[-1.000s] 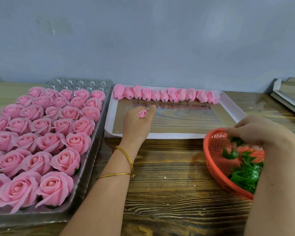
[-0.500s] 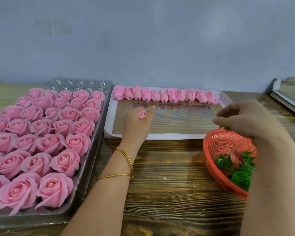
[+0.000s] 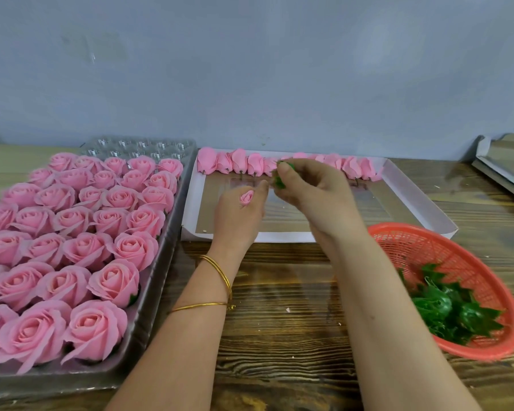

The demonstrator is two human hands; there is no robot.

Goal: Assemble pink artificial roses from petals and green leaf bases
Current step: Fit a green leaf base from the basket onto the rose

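left hand (image 3: 238, 212) raised over white tray (image 3: 422, 209), grip pinching pink rosebud (image 3: 246, 198) | right hand (image 3: 309, 192) now beside it, out of basket (image 3: 469, 262), grip clasping green leaf base (image 3: 279, 180)

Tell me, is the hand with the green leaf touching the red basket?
Apart. The head view shows the right hand raised over the white tray, pinching a green leaf base, with bare wood between its arm and the red basket.
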